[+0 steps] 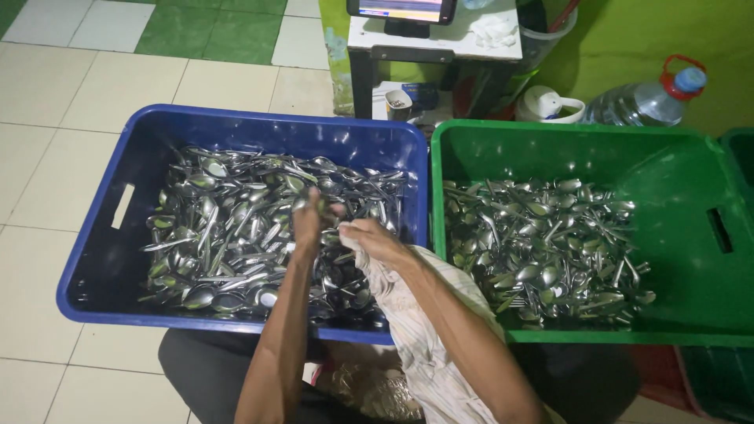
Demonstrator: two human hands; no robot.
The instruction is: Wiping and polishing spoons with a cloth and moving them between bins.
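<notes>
Fingers of the left hand (308, 218) are pinching a steel spoon (320, 202) above the blue crate (94, 259), while the right hand (369, 239) is gripping a striped cloth (420, 345) against it. Light, stiff and probably slick, it seems best held at the handle.

My hands (345, 228) meet over the left crate (110, 267) of spoons (228, 228); a second spoon-filled crate (675, 196) sits touching it on the right, a cloth (416, 330) draped beneath my right wrist.

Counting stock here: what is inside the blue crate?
The blue crate holds a heap of metal spoons. Both hands and a striped cloth cover its near right part; the bottom under the heap is hidden.
</notes>
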